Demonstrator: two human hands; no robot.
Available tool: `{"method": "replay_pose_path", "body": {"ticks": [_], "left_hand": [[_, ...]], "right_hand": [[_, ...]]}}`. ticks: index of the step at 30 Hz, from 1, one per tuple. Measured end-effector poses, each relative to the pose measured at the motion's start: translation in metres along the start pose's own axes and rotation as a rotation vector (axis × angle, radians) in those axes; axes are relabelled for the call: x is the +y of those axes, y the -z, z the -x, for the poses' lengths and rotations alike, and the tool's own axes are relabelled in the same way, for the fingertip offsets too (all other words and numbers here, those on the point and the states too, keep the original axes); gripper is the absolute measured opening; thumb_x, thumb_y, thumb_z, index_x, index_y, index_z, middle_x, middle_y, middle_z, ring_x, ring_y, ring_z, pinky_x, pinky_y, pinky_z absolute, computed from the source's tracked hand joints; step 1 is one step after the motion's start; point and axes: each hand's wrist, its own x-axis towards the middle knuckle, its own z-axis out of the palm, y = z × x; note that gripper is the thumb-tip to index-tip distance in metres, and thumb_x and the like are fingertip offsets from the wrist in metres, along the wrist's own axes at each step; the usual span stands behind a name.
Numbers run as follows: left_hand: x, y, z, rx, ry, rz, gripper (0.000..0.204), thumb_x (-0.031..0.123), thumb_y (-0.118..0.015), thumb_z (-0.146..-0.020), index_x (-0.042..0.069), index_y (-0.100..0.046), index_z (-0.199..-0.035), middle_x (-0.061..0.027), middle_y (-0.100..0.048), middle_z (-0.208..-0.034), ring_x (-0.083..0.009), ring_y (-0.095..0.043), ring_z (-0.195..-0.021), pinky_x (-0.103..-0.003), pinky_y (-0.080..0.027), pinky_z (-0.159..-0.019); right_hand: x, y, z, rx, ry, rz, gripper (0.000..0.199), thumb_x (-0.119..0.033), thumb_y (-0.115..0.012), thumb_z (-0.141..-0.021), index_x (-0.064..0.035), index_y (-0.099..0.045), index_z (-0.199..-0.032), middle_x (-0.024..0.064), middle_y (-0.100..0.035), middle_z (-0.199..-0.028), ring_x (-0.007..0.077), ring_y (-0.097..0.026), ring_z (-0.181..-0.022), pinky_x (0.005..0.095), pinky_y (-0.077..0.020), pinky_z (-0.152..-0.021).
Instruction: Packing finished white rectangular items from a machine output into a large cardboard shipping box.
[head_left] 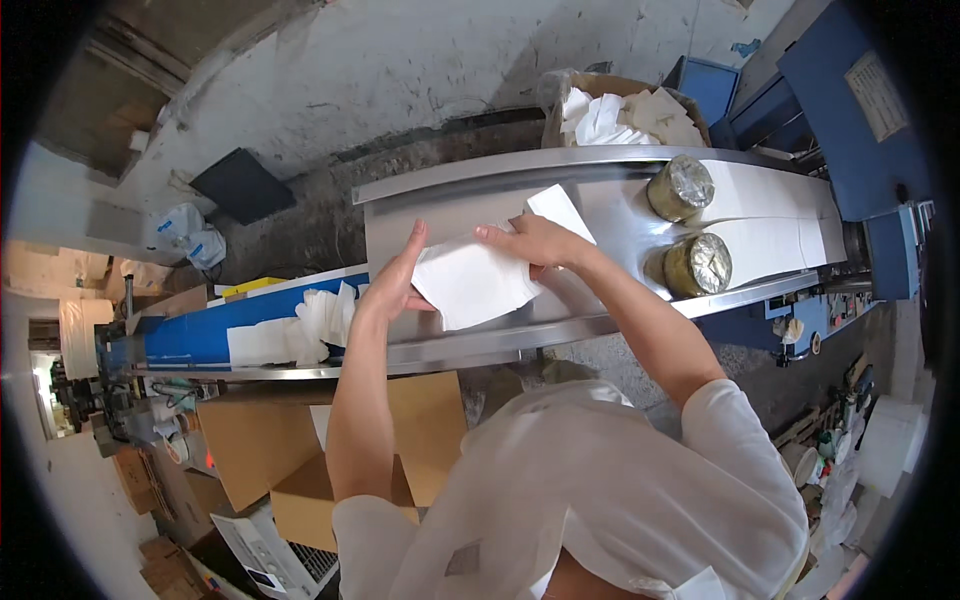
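Head cam: both hands on a stack of white paper sheets lying on the steel desk. Left hand flat w/ fingers straight, pressed vs the stack's left edge; right hand gripping its top edge. Two foil-wrapped rolls sit further right, near a box of paper scraps.

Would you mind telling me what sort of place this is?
Probably a small paper-goods workshop: both hands gather a stack of white sheets on a steel machine table, white paper strips feed under rollers, and cardboard boxes stand below.
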Motion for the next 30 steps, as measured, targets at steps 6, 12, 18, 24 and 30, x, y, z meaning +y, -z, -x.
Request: {"method": "replay_pose_path", "body": {"ticks": [6,12,18,24,30], "left_hand": [[-0.035,-0.015,0.010,0.281,-0.157,0.058,0.074,0.060,-0.060,-0.094,-0.003,-0.057,-0.132,-0.0194,-0.068,-0.119,-0.0282,-0.067,-0.109,-0.041,-0.055,-0.090],[-0.061,-0.054,-0.004,0.575,-0.542,-0.085,0.065,0.040,-0.069,-0.095,-0.006,-0.051,-0.135,-0.0186,-0.066,-0.121,-0.0273,-0.063,-0.113,-0.036,-0.046,-0.100],[-0.058,-0.071,-0.012,0.601,-0.598,-0.049,0.069,0.032,-0.068,-0.097,-0.008,-0.039,-0.144,-0.0215,-0.060,-0.131,-0.0252,-0.059,-0.118,-0.035,-0.045,-0.102],[-0.066,-0.099,-0.020,0.604,-0.590,0.014,0.082,0.030,-0.065,-0.098,-0.012,-0.021,-0.152,-0.0254,-0.057,-0.135,-0.0281,-0.058,-0.122,-0.036,-0.043,-0.105],[-0.060,-0.122,-0.022,0.634,-0.558,0.103,0.072,0.021,-0.063,-0.100,-0.008,-0.024,-0.153,-0.0198,-0.056,-0.136,-0.0224,-0.056,-0.120,-0.033,-0.044,-0.103]], "right_hand": [[0.052,-0.025,0.011,0.179,0.081,-0.287,0.049,-0.040,-0.071,-0.093,0.0037,-0.063,-0.113,0.0048,-0.062,-0.071,0.0106,-0.058,-0.054,0.0297,-0.0462,-0.048],[0.064,-0.063,0.008,0.487,0.334,-0.224,0.074,-0.035,-0.075,-0.089,0.0056,-0.045,-0.143,0.0235,-0.064,-0.123,0.0257,-0.062,-0.112,0.0367,-0.0482,-0.096],[0.058,-0.069,-0.005,0.590,0.325,-0.221,0.091,-0.035,-0.074,-0.090,0.0054,-0.026,-0.155,0.0262,-0.052,-0.144,0.0291,-0.051,-0.134,0.0359,-0.0411,-0.108],[0.060,-0.083,-0.015,0.397,0.272,-0.430,0.083,-0.031,-0.067,-0.095,-0.0002,-0.023,-0.158,0.0256,-0.052,-0.145,0.0297,-0.051,-0.134,0.0356,-0.0407,-0.108],[0.059,-0.098,-0.018,0.450,0.322,-0.405,0.074,-0.026,-0.059,-0.100,-0.0059,-0.021,-0.160,0.0231,-0.049,-0.148,0.0244,-0.049,-0.134,0.0335,-0.0374,-0.111]]}}
